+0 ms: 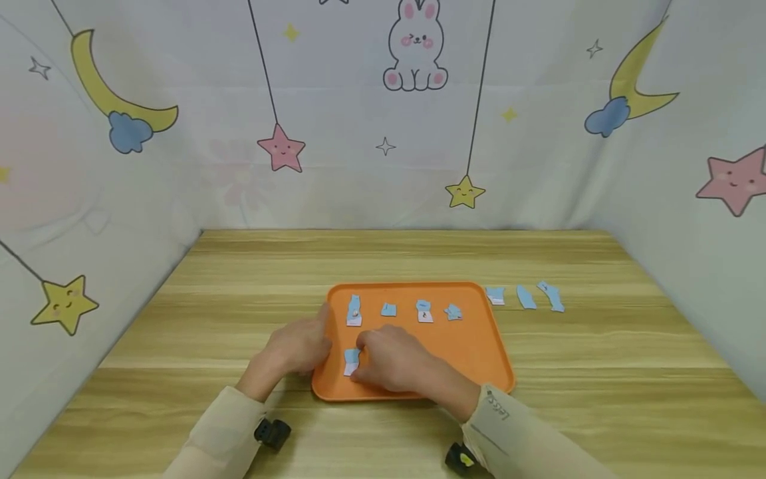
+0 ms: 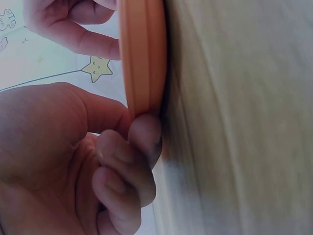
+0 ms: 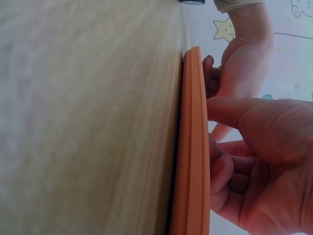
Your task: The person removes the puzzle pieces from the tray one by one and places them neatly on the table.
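Observation:
An orange tray [image 1: 473, 366] lies on the wooden table. My left hand [image 1: 301, 344] grips its left rim, with the thumb and curled fingers at the edge in the left wrist view. Low over the tray, my right hand [image 1: 395, 359] holds a small blue-and-white paper piece [image 1: 351, 360] between thumb and index finger, near the tray's left side. Along the back of the tray lie other paper pieces: a tall one [image 1: 354, 311], a small blue one [image 1: 389, 310], a blue-and-white one [image 1: 424, 311] and an irregular one [image 1: 453, 312]. The right wrist view hides the held piece behind the rim.
Right of the tray, on the table [image 1: 598, 372], lie a blue-and-white piece [image 1: 495, 295], a leaf-shaped blue piece [image 1: 526, 297] and a long blue piece [image 1: 551, 296]. White curtains [image 1: 359, 186] printed with stars and moons stand around the back and sides.

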Available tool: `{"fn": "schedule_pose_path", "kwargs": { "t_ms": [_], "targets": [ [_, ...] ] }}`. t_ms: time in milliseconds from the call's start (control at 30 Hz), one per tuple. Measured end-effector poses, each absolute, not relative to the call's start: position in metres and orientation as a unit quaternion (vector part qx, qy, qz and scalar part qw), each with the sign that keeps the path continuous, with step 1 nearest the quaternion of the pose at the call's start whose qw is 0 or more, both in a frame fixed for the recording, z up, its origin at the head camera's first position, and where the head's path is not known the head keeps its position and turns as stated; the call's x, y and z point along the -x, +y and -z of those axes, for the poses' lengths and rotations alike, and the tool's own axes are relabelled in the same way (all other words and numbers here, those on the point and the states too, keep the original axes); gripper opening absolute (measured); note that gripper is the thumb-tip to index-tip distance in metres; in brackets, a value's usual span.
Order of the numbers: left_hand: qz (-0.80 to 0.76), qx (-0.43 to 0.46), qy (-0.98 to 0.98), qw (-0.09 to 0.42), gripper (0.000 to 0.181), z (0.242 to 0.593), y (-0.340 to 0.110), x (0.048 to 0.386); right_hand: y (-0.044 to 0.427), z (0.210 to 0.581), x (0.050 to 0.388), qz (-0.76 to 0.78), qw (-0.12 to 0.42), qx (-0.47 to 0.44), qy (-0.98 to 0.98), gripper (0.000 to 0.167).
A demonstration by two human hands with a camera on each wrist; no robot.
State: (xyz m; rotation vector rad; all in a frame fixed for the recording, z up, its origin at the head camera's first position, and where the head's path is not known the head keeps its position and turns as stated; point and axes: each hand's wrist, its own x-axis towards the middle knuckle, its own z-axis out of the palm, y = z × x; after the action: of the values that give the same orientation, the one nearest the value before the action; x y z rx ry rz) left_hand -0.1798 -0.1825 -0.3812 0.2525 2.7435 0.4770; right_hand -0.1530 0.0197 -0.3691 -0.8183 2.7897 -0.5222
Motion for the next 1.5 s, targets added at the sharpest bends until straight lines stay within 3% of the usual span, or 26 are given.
{"fn": "schedule_pose_path", "kwargs": {
  "t_ms": [133, 533, 1500],
  "targets": [
    [-0.163, -0.096, 0.967, 0.169, 0.079, 0.405, -0.192, 0.194, 0.02, 0.369, 0.153, 0.175, 0.095, 0.282, 0.939, 0.039],
    [-0.152, -0.084, 0.972, 0.158, 0.073, 0.362, -0.176, 0.165, 0.025, 0.368, 0.156, 0.196, 0.125, 0.259, 0.937, 0.042],
    [-0.183, -0.079, 0.965, 0.168, 0.073, 0.363, -0.176, 0.166, 0.072, 0.369, 0.163, 0.261, 0.111, 0.248, 0.926, 0.044]
  ]
}}
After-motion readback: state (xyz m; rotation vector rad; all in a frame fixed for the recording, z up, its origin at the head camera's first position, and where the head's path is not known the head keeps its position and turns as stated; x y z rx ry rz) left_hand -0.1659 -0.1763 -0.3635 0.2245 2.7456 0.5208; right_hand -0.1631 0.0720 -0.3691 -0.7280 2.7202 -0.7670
